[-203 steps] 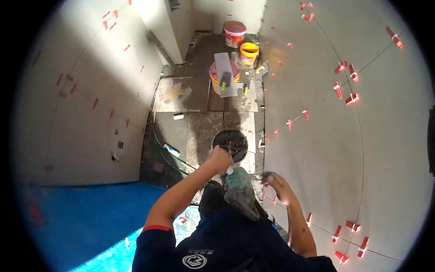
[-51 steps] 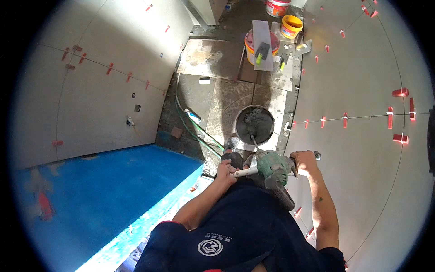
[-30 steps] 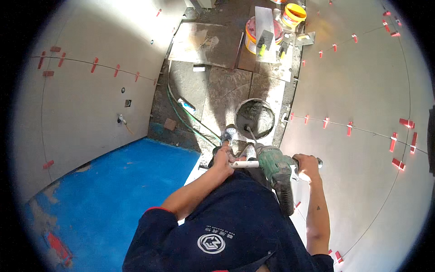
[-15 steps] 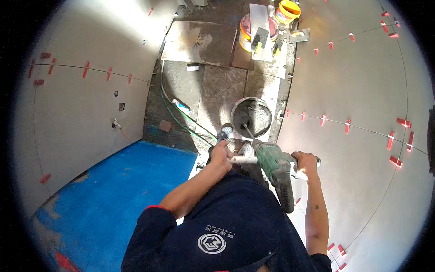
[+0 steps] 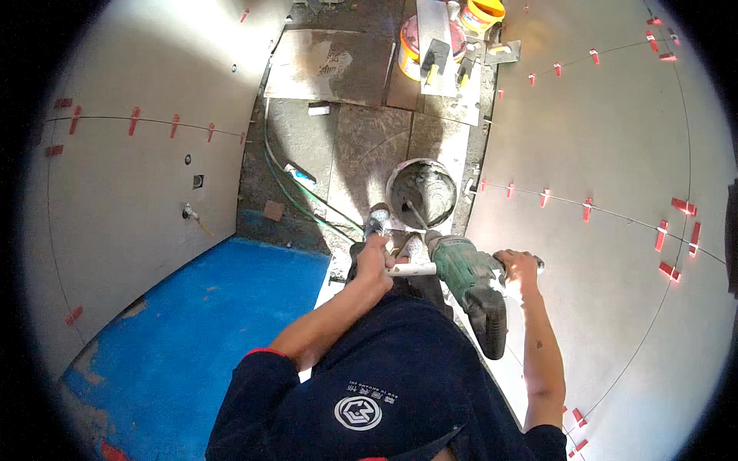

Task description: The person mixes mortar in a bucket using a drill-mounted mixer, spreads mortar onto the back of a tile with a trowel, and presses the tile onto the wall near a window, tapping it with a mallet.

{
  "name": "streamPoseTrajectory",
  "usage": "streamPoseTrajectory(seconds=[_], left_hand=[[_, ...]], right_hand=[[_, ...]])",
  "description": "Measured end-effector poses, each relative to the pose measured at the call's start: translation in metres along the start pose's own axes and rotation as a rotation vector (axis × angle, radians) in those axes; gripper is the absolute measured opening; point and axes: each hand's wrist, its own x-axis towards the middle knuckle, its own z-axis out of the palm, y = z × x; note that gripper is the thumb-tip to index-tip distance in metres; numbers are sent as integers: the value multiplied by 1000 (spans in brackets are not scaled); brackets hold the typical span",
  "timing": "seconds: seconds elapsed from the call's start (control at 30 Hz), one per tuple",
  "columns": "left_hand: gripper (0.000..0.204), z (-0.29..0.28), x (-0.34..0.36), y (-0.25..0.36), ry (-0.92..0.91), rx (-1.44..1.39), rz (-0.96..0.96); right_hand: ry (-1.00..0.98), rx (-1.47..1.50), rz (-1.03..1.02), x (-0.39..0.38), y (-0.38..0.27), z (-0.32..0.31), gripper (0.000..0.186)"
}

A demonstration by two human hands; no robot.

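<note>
A green handheld power mixer (image 5: 463, 270) with a black rear housing is held between my two hands, in front of my body. My left hand (image 5: 373, 263) is closed round its pale side handle (image 5: 412, 270). On the other side, my right hand (image 5: 520, 273) wraps round the opposite handle, thumb side toward the machine. The mixer's shaft (image 5: 417, 214) slants into a round bucket (image 5: 390, 180) by my feet. Thick grey mortar (image 5: 437, 190) fills the lower part of the bucket and hides the shaft's end.
Grey tiled walls with red levelling clips (image 5: 545, 197) rise on both sides. Green hose (image 5: 296, 198) runs along the floor at left. A blue-coated floor (image 5: 207, 330) lies near left. Farther off are yellow buckets (image 5: 483, 14), trowels (image 5: 436, 58) and brown boards (image 5: 361, 69).
The surroundings have shifted slightly left and up in the view. Both hands keep their grip on the mixer, whose shaft stays in the bucket.
</note>
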Motion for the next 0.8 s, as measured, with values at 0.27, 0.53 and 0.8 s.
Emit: streamPoseTrajectory(seconds=[0.27,0.53,0.8], left_hand=[[24,-27,11,-20,63,-279,-217],[27,-38,8,-53,211,-277,-313],[22,-51,32,-97,168,-489,-401]], right_hand=[[-16,-251,-274,61,2,-28,12],[-14,-398,-557,127,-36,-58,10],[-80,-544,-641,139,-62,-62,6]])
